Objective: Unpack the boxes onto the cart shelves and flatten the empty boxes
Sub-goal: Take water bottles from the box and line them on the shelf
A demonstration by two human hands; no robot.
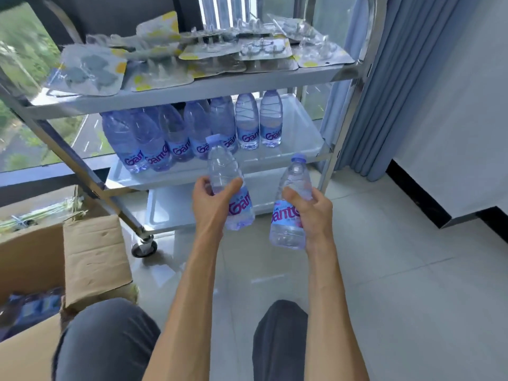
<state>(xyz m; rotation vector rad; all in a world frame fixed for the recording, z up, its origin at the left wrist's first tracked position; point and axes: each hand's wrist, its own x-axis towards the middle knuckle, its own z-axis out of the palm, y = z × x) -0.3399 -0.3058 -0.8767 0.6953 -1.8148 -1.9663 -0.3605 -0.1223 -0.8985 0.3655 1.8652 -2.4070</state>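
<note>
"Gant…" partly readable on water bottle labels (242, 207), rest unclear

A pale blue pleated curtain (384, 86) hangs at the right, from the top of the view down to the floor. Beside it stands a white wall (450, 138) with a black skirting strip (420, 199) along its foot. The floor is of glossy light grey tiles (398, 284) with thin joints. Behind, a large glass window (24, 50) shows green trees and a grey road (88, 133) far below. The dark window frame (41, 177) runs low at the left.
</note>
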